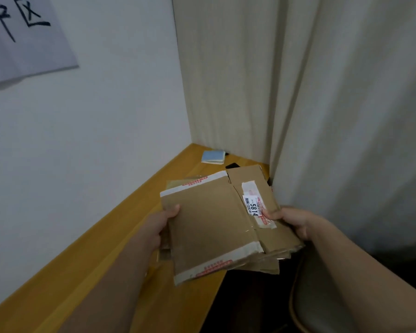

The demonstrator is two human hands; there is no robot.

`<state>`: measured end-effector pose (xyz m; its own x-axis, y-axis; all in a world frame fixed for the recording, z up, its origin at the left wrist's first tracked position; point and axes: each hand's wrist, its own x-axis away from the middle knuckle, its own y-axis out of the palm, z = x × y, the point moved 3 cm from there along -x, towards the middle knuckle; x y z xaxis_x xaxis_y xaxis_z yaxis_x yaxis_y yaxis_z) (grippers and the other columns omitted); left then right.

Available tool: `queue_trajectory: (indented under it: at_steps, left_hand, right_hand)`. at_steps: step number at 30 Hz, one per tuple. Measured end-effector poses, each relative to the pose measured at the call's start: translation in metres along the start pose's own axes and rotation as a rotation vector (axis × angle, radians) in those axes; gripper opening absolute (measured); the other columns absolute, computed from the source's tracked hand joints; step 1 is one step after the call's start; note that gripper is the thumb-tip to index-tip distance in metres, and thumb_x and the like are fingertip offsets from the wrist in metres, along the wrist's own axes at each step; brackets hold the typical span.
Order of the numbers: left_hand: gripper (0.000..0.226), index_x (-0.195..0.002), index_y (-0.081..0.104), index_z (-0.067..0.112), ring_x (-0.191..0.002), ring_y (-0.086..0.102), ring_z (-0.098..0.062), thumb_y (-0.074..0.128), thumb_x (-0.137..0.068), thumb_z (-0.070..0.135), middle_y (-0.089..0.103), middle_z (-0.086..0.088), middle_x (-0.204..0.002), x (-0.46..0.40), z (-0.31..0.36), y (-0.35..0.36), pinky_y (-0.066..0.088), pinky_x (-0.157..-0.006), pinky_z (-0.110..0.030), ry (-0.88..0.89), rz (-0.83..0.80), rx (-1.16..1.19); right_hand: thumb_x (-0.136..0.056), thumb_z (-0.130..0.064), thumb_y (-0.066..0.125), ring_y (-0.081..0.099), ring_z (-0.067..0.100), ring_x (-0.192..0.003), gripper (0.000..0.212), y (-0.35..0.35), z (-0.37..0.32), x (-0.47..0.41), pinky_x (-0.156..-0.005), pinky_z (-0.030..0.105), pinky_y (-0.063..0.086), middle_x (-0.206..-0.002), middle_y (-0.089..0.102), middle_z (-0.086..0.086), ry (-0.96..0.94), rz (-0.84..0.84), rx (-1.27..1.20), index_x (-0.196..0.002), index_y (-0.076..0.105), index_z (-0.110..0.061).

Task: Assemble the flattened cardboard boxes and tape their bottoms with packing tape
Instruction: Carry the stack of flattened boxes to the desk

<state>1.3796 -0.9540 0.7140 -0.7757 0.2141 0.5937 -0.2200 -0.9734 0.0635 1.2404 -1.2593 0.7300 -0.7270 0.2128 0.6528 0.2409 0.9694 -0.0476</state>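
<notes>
A flattened brown cardboard box (211, 224) with white and red tape strips and a shipping label reading 5814 is held flat above the wooden table's near edge. My left hand (157, 227) grips its left edge, thumb on top. My right hand (291, 221) grips its right edge, thumb on the label. More flattened cardboard (269, 263) lies stacked under it, held along with it. No tape roll is in view.
The orange wooden table (120, 236) runs along a white wall into a corner with cream curtains (298, 92). A pale blue packet (213, 156) and a dark object lie at the far end. A chair seat (322, 296) sits below at the right.
</notes>
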Motion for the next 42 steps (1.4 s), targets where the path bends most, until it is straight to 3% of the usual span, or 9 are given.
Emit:
queue_trajectory:
  at_steps: [5, 8, 11, 17, 20, 26, 35, 40, 42]
  left_hand:
    - [0.041, -0.112, 0.064, 0.009, -0.1, 0.064, -0.033, 0.075, -0.082, 0.035, 0.069, -0.014, -0.108, -0.053, 0.038, 0.02, 0.052, -0.09, -0.051, 0.021, 0.004, 0.017]
    - [0.048, -0.113, 0.064, 0.009, -0.1, 0.065, -0.034, 0.078, -0.078, 0.039, 0.069, -0.014, -0.109, -0.081, 0.048, 0.02, 0.054, -0.086, -0.051, -0.006, 0.056, 0.038]
    - [0.052, -0.114, 0.063, 0.009, -0.099, 0.066, -0.034, 0.08, -0.075, 0.04, 0.069, -0.014, -0.11, -0.105, 0.059, 0.022, 0.055, -0.079, -0.048, -0.003, 0.095, 0.074]
    - [0.05, -0.115, 0.064, 0.006, -0.094, 0.069, -0.032, 0.077, -0.078, 0.036, 0.072, -0.015, -0.104, -0.14, 0.085, 0.037, 0.057, -0.072, -0.046, -0.03, 0.126, 0.2]
    - [0.052, -0.118, 0.063, 0.008, -0.097, 0.069, -0.032, 0.077, -0.077, 0.035, 0.072, -0.014, -0.106, -0.152, 0.09, 0.039, 0.057, -0.079, -0.048, 0.004, 0.163, 0.258]
    - [0.05, -0.117, 0.062, 0.01, -0.098, 0.067, -0.034, 0.077, -0.076, 0.035, 0.071, -0.015, -0.107, -0.17, 0.087, 0.015, 0.055, -0.081, -0.05, 0.001, 0.277, 0.343]
    - [0.058, -0.12, 0.06, 0.009, -0.099, 0.067, -0.037, 0.078, -0.073, 0.04, 0.07, -0.017, -0.11, -0.229, 0.063, -0.038, 0.056, -0.078, -0.048, -0.075, 0.363, 0.461]
    - [0.064, -0.119, 0.06, 0.01, -0.101, 0.066, -0.038, 0.08, -0.071, 0.046, 0.068, -0.018, -0.111, -0.253, 0.035, -0.047, 0.055, -0.079, -0.049, -0.168, 0.423, 0.524]
    - [0.061, -0.116, 0.06, 0.011, -0.101, 0.065, -0.038, 0.077, -0.072, 0.049, 0.068, -0.018, -0.11, -0.261, 0.028, -0.046, 0.055, -0.079, -0.049, -0.199, 0.444, 0.547]
  right_hand:
    - [-0.079, -0.026, 0.074, 0.069, 0.03, -0.09, 0.039, -0.016, -0.048, -0.057, -0.071, 0.038, 0.055, -0.101, 0.073, 0.014, -0.008, -0.02, -0.001, -0.112, 0.063, -0.009]
    - [-0.073, -0.026, 0.077, 0.069, 0.031, -0.092, 0.04, -0.019, -0.075, -0.091, -0.076, 0.04, 0.055, -0.099, 0.074, 0.013, -0.014, -0.045, 0.035, -0.108, 0.065, -0.01]
    - [-0.081, -0.024, 0.075, 0.068, 0.03, -0.089, 0.029, -0.022, -0.103, -0.125, -0.076, 0.04, 0.056, -0.096, 0.074, 0.013, -0.032, -0.072, 0.072, -0.105, 0.066, -0.01]
    - [-0.083, -0.031, 0.075, 0.069, 0.031, -0.094, 0.036, -0.038, -0.155, -0.194, -0.082, 0.042, 0.057, -0.101, 0.074, 0.012, -0.029, -0.14, 0.175, -0.111, 0.066, -0.011]
    - [-0.08, -0.033, 0.077, 0.069, 0.031, -0.097, 0.04, -0.037, -0.179, -0.226, -0.086, 0.045, 0.056, -0.103, 0.074, 0.012, -0.058, -0.163, 0.237, -0.112, 0.066, -0.012]
    - [-0.078, -0.032, 0.08, 0.069, 0.029, -0.093, 0.042, 0.001, -0.205, -0.281, -0.071, 0.037, 0.057, -0.103, 0.073, 0.011, -0.046, -0.228, 0.304, -0.112, 0.064, -0.011]
    - [-0.085, -0.032, 0.074, 0.067, 0.027, -0.083, 0.035, 0.076, -0.225, -0.355, -0.065, 0.032, 0.054, -0.096, 0.069, 0.011, -0.009, -0.267, 0.451, -0.106, 0.058, -0.01]
    - [-0.083, -0.035, 0.076, 0.067, 0.028, -0.09, 0.032, 0.097, -0.218, -0.396, -0.081, 0.043, 0.057, -0.1, 0.069, 0.009, -0.004, -0.294, 0.532, -0.101, 0.058, -0.015]
    - [-0.084, -0.035, 0.075, 0.065, 0.026, -0.09, 0.031, 0.102, -0.214, -0.415, -0.076, 0.039, 0.056, -0.098, 0.067, 0.006, 0.008, -0.319, 0.537, -0.099, 0.056, -0.016]
